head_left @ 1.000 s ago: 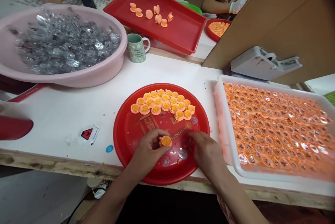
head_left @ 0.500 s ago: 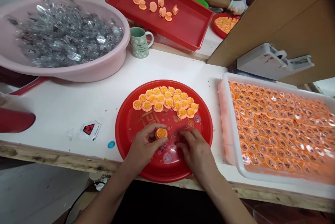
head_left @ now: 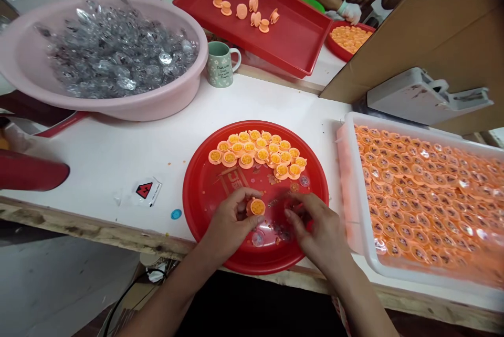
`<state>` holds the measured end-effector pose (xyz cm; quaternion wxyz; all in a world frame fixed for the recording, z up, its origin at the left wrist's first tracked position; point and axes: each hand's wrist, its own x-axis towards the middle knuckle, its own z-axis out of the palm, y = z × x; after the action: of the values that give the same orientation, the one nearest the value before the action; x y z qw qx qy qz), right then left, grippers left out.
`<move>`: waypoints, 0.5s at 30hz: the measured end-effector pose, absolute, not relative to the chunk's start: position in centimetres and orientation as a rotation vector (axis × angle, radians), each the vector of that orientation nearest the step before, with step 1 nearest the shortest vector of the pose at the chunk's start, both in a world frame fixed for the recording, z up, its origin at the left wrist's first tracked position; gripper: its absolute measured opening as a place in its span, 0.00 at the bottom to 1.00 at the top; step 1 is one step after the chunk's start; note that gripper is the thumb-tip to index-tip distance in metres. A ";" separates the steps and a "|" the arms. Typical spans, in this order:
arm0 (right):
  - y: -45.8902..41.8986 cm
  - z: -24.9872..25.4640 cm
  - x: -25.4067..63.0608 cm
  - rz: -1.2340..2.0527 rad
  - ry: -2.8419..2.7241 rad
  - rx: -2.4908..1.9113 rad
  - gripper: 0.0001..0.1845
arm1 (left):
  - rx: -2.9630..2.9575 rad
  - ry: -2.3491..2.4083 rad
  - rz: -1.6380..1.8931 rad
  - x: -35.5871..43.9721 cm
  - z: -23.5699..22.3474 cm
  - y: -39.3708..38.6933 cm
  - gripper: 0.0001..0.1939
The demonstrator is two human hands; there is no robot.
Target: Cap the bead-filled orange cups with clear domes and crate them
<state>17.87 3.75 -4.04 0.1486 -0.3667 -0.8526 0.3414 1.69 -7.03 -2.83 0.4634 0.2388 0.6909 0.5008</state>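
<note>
My left hand (head_left: 235, 217) pinches a small orange toy teacup (head_left: 258, 207) with a saucer and a yellow filling, above a round red tray (head_left: 200, 208). Over the tray's right side is my right hand (head_left: 315, 219). Its thumb and forefinger are curved and apart, and I see nothing between them. Small clear discs (head_left: 258, 238) lie on the tray below the hands, some partly blurred. Several more filled toy teacups (head_left: 247, 160) stand in rows along the tray's far half.
A pink basin (head_left: 165, 108) heaped with clear plastic pieces stands left, beside a green mug (head_left: 220, 66). At right, a white bin (head_left: 366, 221) holds orange cups. Behind are a tilted red tray (head_left: 291, 48), a tape dispenser (head_left: 409, 90) and a co-worker's gloved hand (head_left: 350, 11).
The view has shifted, so the scene sits farther right. My left hand still holds the teacup. My right hand's fingers have drawn slightly back to the right over the tray.
</note>
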 end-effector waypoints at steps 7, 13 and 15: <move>3.7 -4.1 17.6 1.901 -1.847 -1.129 0.11 | 0.706 1.620 1.164 2.6 -3.3 -6.7 0.12; 3.4 -3.4 17.9 1.889 -1.715 -1.181 0.08 | 0.666 1.594 1.236 2.9 -4.0 -6.8 0.15; 3.4 -3.3 18.1 1.868 -1.762 -1.175 0.05 | 0.690 1.594 1.206 2.8 -4.0 -6.8 0.14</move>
<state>18.09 3.42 -3.27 0.1580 -0.4109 -0.6160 0.6533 2.76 -6.79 -3.96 0.4912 0.2840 0.6567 0.4968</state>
